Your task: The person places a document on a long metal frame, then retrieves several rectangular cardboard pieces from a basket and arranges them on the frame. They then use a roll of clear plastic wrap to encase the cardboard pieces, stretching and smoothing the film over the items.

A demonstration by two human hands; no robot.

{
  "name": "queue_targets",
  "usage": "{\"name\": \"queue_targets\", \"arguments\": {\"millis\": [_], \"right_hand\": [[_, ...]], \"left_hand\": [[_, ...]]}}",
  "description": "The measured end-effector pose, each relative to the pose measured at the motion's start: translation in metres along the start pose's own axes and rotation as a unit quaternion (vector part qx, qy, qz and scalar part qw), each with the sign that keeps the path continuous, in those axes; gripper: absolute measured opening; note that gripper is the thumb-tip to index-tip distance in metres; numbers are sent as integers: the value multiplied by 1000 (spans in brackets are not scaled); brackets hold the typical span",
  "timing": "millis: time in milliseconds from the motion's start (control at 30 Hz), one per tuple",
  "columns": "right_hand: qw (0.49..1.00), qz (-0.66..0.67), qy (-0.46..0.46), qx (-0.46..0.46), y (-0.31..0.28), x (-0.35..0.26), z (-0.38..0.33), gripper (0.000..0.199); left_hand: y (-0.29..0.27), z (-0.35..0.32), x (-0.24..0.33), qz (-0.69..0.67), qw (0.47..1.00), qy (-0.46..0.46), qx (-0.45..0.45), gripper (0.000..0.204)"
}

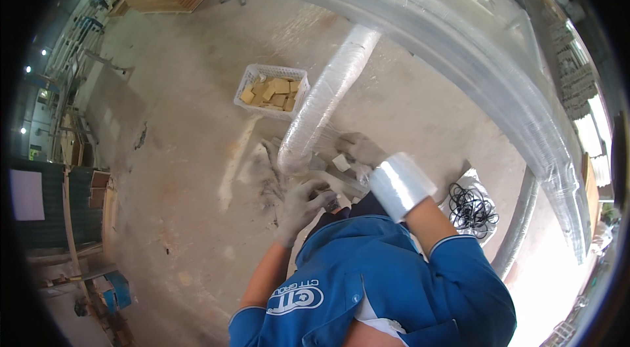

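1. Head view: wrapping in hand, at the near end of the long bundle sheathed in clear plastic film (328,94), centre frame.
2. Judged next: film pulled taut around that end.
3. Gloved left hand (300,206) curled, grip unclear.
4. Gloved right hand (357,148) on the end; white stretch-film roll (401,185) sleeved over its wrist, forearm raised.

A single head-worn fisheye camera looks steeply down from above the person's own blue-clad torso at the lower centre, close over the gloved hands at mid-frame, with the concrete floor (184,150) spreading to the left and lines bending toward the dark round rim.
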State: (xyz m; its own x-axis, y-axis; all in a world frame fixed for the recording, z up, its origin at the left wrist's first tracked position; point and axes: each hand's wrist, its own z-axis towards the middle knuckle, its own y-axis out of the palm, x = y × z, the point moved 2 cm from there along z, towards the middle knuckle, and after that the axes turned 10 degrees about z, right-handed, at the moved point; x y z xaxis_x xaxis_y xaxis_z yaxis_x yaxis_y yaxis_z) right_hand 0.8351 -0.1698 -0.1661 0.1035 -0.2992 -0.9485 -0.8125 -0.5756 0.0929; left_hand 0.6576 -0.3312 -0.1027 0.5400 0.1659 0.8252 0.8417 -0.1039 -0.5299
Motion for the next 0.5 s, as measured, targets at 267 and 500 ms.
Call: {"name": "queue_targets", "arguments": {"millis": [267,500], "right_hand": [[918,222,185,-273,-71,15,-78,29],[950,250,175,-62,-43,75,9,22]], "left_hand": [[-80,11,-71,-229,955,-154,105,34],[-80,149,-73,-202,974,-42,-97,36]]}}
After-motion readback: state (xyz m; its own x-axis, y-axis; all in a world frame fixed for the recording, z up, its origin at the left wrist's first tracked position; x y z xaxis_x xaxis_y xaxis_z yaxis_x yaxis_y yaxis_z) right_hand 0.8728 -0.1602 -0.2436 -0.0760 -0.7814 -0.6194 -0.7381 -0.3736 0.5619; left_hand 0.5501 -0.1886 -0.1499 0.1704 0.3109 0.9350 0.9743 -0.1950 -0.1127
